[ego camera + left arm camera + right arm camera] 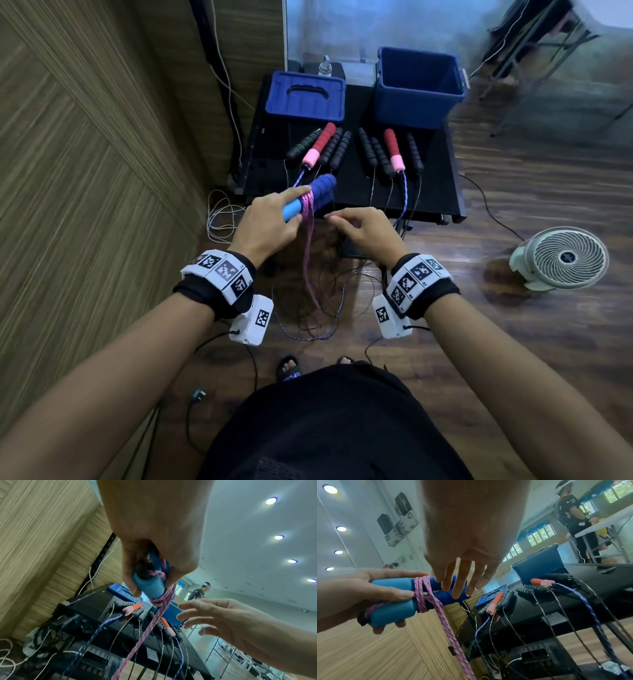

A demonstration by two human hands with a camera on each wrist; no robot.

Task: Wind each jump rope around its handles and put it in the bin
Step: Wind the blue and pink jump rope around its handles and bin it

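Observation:
My left hand (270,219) grips two blue jump-rope handles (313,195) side by side in front of the black table (438,192). A pink braided rope (308,246) circles the handles a few times, and its loose part hangs toward the floor. In the right wrist view the turns (423,595) sit between the light blue and dark blue sections, under my left thumb (400,593). My right hand (356,228) hovers just right of the handles with straight, spread fingers (460,585) and holds nothing. An open blue bin (419,85) stands at the table's back right.
A blue lid (305,97) lies at the table's back left. Several black handles (373,150) and two red-and-pink handles (320,144) lie in rows, their ropes trailing over the front edge. A white fan (561,258) stands on the floor at the right. Cables (219,212) run along the left wall.

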